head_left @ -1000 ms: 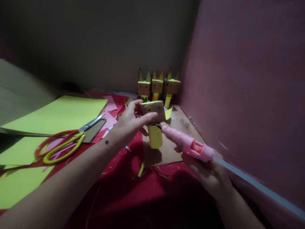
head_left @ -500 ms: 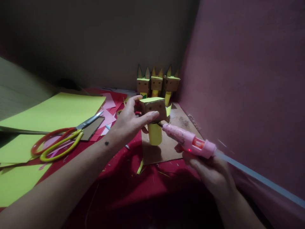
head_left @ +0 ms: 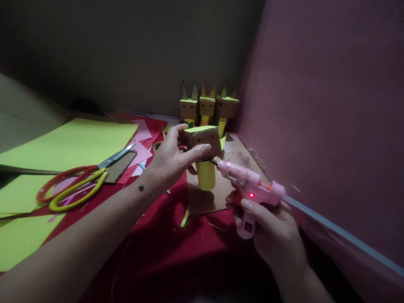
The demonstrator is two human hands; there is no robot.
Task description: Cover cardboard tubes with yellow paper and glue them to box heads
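Observation:
Near the middle, my left hand (head_left: 179, 153) is closed around a small cardboard box head (head_left: 205, 141) with a yellow top and dark eye dots. Its thumb lies across the front face. Below the head stands a yellow paper tube (head_left: 206, 176), its upper end at the head's underside. My right hand (head_left: 271, 227) grips a pink hot glue gun (head_left: 252, 183) by the handle, its red light lit. The metal nozzle points left at the joint between head and tube; whether it touches cannot be made out. A clear glue stick or cable trails to the right behind the gun.
Three finished-looking cardboard figures (head_left: 207, 107) with pointed ears stand at the back. Scissors (head_left: 85, 179) with red and yellow handles lie left, by yellow sheets (head_left: 72, 143) and pink paper scraps (head_left: 142, 153). A cardboard sheet (head_left: 202, 206) lies beneath the tube. A wall (head_left: 325, 105) rises at right.
The glue gun has rolled in my right hand, so its handle and side now show, with the nozzle still at the joint. My left hand keeps its hold on the head.

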